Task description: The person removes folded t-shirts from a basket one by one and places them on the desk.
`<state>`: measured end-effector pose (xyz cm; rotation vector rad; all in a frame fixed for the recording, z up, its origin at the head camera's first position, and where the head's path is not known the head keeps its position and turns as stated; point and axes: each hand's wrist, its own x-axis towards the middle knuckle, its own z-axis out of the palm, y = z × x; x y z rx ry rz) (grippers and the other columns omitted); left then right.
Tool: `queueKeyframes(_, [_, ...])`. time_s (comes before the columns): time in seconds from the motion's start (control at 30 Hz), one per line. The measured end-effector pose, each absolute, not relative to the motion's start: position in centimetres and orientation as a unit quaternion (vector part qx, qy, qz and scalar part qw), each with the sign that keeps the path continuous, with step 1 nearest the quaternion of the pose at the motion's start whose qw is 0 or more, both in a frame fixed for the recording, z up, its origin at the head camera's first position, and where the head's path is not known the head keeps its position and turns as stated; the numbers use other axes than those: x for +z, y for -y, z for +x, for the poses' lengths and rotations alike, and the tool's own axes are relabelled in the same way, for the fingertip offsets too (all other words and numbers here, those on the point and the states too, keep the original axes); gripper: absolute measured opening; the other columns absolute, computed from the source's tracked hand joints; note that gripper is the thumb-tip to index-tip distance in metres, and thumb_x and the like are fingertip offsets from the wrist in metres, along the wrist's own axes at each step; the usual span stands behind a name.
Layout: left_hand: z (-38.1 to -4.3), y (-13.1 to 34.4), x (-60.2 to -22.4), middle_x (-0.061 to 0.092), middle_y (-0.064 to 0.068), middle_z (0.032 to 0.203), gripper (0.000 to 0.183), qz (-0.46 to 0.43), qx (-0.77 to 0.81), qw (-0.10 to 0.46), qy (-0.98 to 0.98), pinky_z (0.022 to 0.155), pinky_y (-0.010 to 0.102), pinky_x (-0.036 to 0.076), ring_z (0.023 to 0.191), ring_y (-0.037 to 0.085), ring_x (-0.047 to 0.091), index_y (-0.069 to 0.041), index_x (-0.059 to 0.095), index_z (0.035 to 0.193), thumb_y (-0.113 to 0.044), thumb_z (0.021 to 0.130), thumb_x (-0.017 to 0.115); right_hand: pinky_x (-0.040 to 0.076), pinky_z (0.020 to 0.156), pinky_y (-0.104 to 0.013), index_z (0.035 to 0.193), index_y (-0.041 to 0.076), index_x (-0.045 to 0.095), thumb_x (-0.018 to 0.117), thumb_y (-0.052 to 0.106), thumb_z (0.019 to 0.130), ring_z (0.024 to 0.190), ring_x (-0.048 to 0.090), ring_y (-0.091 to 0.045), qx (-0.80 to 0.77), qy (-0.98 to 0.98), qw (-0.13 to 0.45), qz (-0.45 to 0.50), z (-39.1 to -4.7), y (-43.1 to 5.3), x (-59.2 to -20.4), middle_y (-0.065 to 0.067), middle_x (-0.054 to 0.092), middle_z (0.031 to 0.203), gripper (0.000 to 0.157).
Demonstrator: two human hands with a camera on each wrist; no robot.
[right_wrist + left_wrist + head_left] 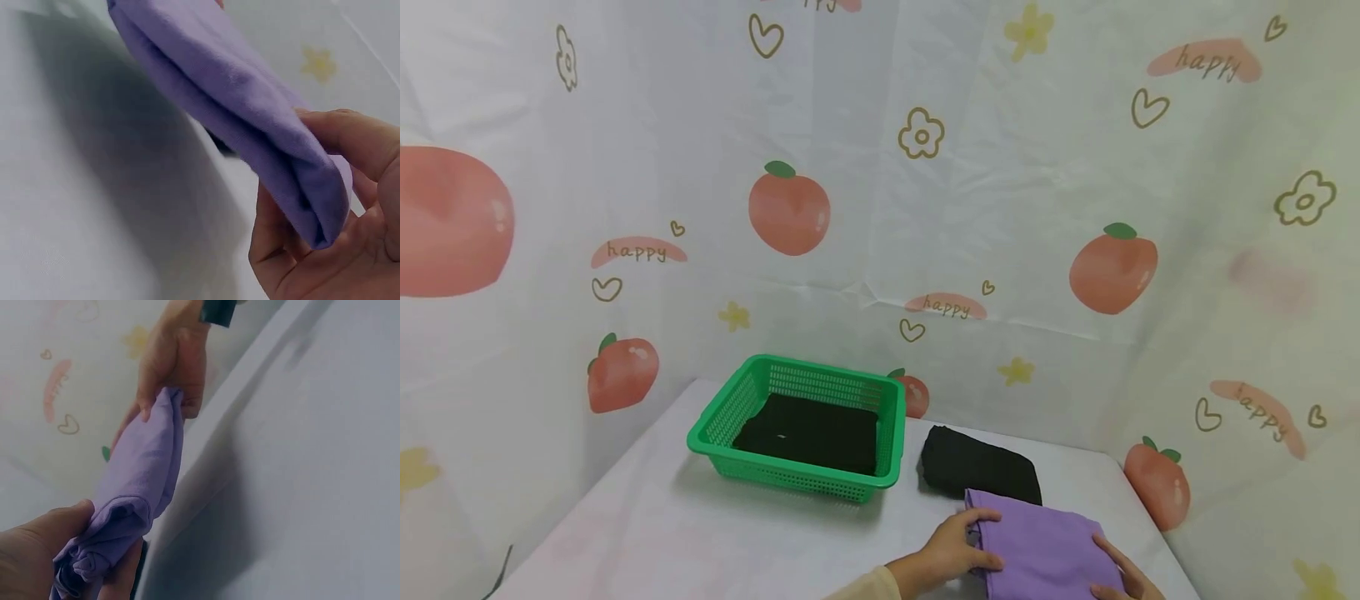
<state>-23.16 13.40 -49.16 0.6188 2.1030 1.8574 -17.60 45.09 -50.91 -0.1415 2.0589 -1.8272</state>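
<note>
Both hands hold a folded purple garment [1045, 546] by its opposite ends, at the front right of the table. My left hand [943, 548] grips the left edge, thumb on one face and fingers on the other; the left wrist view shows bunched layers of the garment [140, 462] there. At the other end, my right hand [350, 231] pinches the folded edge between thumb and fingers. Wrist views show the garment raised, with its shadow on the tabletop. Just behind it lies a folded black garment [977, 467], its front part hidden by the purple one.
A green plastic basket [797, 482] with perforated sides stands at the back left of the white table [737, 542]. Inside it lies a folded black cloth [812, 429]. A white curtain [865, 208] printed with fruit and flowers surrounds the table's back and sides.
</note>
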Motion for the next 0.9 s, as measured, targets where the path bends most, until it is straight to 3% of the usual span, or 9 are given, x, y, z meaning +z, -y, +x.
queueKeyframes(0.13, [-22.8, -15.2, -49.9, 0.051, -0.003, 0.110, 0.058, 0.215, 0.664, 0.159, -0.699, 0.057, 0.024, 0.049, 0.088, 0.007, 0.050, -0.020, 0.062, 0.111, 0.005, 0.061, 0.078, 0.041, 0.085, -0.033, 0.112, 0.064, 0.041, 0.051, 0.016, 0.092, 0.105, 0.045, -0.011, -0.664, -0.712, 0.216, -0.070, -17.2, -47.2, -51.5, -0.016, 0.027, 0.132, 0.054])
queueKeyframes(0.27, [-22.6, -16.5, -50.7, 0.051, -0.003, 0.108, 0.062, 0.214, 0.669, 0.165, -0.692, 0.057, 0.023, 0.050, 0.086, 0.006, 0.051, -0.018, 0.062, 0.113, 0.009, 0.060, 0.077, 0.041, 0.085, -0.032, 0.112, 0.062, 0.044, 0.050, 0.011, 0.091, 0.104, 0.046, -0.012, -0.679, -0.694, 0.227, -0.070, -16.9, -48.6, -52.0, -0.001, 0.036, 0.125, 0.055])
queueKeyframes(0.4, [-22.4, -17.6, -51.4, 0.051, 0.000, 0.105, 0.064, 0.204, 0.676, 0.187, -0.683, 0.055, 0.027, 0.051, 0.079, 0.008, 0.055, -0.019, 0.062, 0.115, 0.012, 0.060, 0.076, 0.039, 0.087, -0.026, 0.129, 0.054, 0.035, 0.038, -0.002, 0.093, 0.108, 0.045, -0.006, -0.687, -0.660, 0.233, -0.193, -17.3, -50.0, -52.9, 0.013, 0.042, 0.122, 0.066])
queueKeyframes(0.47, [-22.3, -18.1, -51.6, 0.050, 0.004, 0.106, 0.066, 0.199, 0.685, 0.208, -0.669, 0.054, 0.030, 0.052, 0.074, 0.010, 0.057, -0.018, 0.061, 0.116, 0.015, 0.061, 0.074, 0.038, 0.090, -0.025, 0.139, 0.043, 0.024, 0.029, -0.010, 0.093, 0.112, 0.043, -0.009, -0.692, -0.619, 0.230, -0.291, -17.6, -50.7, -53.6, 0.009, 0.043, 0.128, 0.070])
queueKeyframes(0.57, [-22.0, -18.7, -51.7, 0.046, 0.007, 0.106, 0.068, 0.193, 0.695, 0.234, -0.652, 0.051, 0.034, 0.052, 0.063, 0.015, 0.060, -0.017, 0.060, 0.118, 0.018, 0.061, 0.072, 0.035, 0.095, -0.029, 0.145, 0.031, 0.012, 0.022, -0.009, 0.095, 0.118, 0.041, -0.017, -0.703, -0.549, 0.240, -0.384, -18.0, -51.7, -54.7, -0.001, 0.038, 0.136, 0.065])
queueKeyframes(0.73, [-21.7, -18.8, -51.8, 0.047, 0.005, 0.104, 0.068, 0.204, 0.664, 0.223, -0.684, 0.051, 0.028, 0.051, 0.064, 0.010, 0.058, -0.017, 0.059, 0.120, 0.015, 0.062, 0.074, 0.029, 0.100, -0.035, 0.145, 0.032, 0.012, 0.023, 0.010, 0.100, 0.122, 0.037, -0.026, -0.726, -0.478, 0.300, -0.394, -18.6, -53.0, -56.0, -0.006, 0.031, 0.140, 0.051])
queueKeyframes(0.9, [-21.8, -18.4, -51.8, 0.048, 0.004, 0.104, 0.066, 0.208, 0.650, 0.219, -0.697, 0.051, 0.027, 0.051, 0.068, 0.009, 0.055, -0.016, 0.059, 0.121, 0.013, 0.063, 0.074, 0.029, 0.100, -0.036, 0.145, 0.031, 0.015, 0.024, 0.010, 0.100, 0.121, 0.038, -0.028, -0.731, -0.461, 0.317, -0.391, -18.9, -53.1, -56.6, -0.010, 0.033, 0.139, 0.051])
